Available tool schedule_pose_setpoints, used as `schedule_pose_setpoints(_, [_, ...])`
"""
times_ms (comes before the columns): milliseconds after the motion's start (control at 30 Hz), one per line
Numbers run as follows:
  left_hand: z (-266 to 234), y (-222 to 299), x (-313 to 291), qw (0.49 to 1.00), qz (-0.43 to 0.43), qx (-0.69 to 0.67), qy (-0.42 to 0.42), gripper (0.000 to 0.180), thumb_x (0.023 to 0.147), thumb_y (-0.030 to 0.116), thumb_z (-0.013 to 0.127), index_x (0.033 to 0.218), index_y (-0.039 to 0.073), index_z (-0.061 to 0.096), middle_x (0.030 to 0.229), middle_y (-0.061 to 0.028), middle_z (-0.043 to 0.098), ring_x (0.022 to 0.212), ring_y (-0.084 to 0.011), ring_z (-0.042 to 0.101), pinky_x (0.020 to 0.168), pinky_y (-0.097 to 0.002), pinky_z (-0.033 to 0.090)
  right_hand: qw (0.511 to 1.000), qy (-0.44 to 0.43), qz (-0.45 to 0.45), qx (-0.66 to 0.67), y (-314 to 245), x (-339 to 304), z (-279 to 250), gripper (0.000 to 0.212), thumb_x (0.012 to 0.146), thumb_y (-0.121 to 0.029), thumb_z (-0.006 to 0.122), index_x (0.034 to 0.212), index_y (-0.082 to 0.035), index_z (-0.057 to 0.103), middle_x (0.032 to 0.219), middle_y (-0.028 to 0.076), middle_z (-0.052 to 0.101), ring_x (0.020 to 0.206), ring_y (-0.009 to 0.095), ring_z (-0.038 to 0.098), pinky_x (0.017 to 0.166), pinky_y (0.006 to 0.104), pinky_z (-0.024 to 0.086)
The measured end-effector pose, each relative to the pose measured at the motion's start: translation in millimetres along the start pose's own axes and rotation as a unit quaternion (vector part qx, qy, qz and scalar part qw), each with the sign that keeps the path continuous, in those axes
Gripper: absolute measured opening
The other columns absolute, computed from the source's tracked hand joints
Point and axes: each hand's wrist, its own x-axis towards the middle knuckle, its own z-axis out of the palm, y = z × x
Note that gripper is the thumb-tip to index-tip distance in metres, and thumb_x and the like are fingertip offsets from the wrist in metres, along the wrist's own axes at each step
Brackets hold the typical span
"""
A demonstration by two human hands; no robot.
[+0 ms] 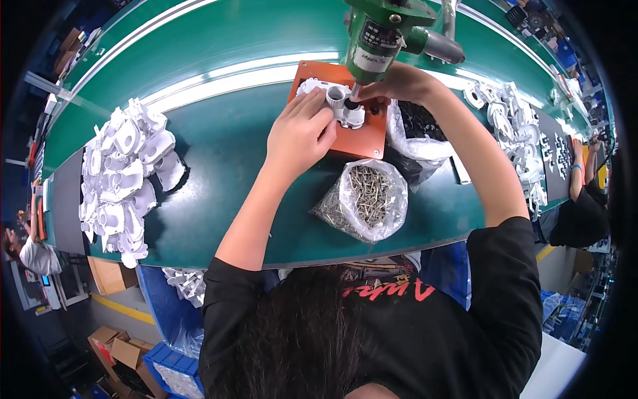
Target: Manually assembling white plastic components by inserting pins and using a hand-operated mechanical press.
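The left hand [304, 130] is lying over the left end of a white plastic housing [352, 120], fingers side by side and thumb standing apart; I cannot tell whether it is clamping. The right hand [392, 85] is reaching in behind the green machine head [372, 43], its fingertips near the slim metal bit [355, 92]; the head is partly hiding them, so I cannot tell if they are pinching anything. A black round piece [351, 104] is sitting in the housing, just below the bit. The housing is resting on an orange fixture plate [359, 141], on a dark green workbench [229, 179]. Nearer the person, an open clear bag of screws [372, 193] is standing; to its right, another bag is holding black parts [420, 120]. White plastic parts are lying heaped at left [123, 183] and right, and farther off, co-workers are sitting at either side
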Motion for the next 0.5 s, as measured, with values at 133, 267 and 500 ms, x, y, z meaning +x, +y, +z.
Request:
schedule_pose_setpoints(133, [0.3,-0.1,-0.1,1.0,-0.002,-0.007,-0.004,0.008,0.076,0.01,0.06,0.074,0.003,0.056,0.104,-0.0132,0.063,0.103,-0.0296,0.059,0.092,-0.04,0.046,0.999,-0.03,0.004,-0.015,4.5,0.0,-2.3,0.02,0.079,-0.025,0.069,0.087,-0.008,0.065,0.072,0.001,0.063,0.061,0.008,0.054,0.052,0.0224,0.037])
schedule_pose_setpoints(267, [0.5,-1.0,-0.3,1.0,0.002,-0.008,-0.001,0.007,0.075,0.009,0.06,0.074,0.004,0.057,0.104,-0.0127,0.062,0.104,-0.0294,0.059,0.092,-0.0401,0.046,1.0,-0.016,0.001,-0.01,1.4,0.2,-1.1,0.015,0.081,-0.02,0.067,0.085,-0.006,0.061,0.067,0.0,0.059,0.056,0.008,0.054,0.048,0.0217,0.037])
schedule_pose_setpoints(500, [1.3,-4.3,-3.2,1.0,0.001,-0.01,0.0,0.007,0.075,0.011,0.061,0.075,0.004,0.058,0.104,-0.0152,0.063,0.104,-0.0297,0.059,0.093,-0.04,0.046,0.995,-0.061,0.042,-0.062,-2.2,6.2,-12.6,0.021,0.084,-0.025,0.065,0.092,-0.006,0.065,0.077,0.002,0.064,0.066,0.008,0.057,0.058,0.0238,0.044])
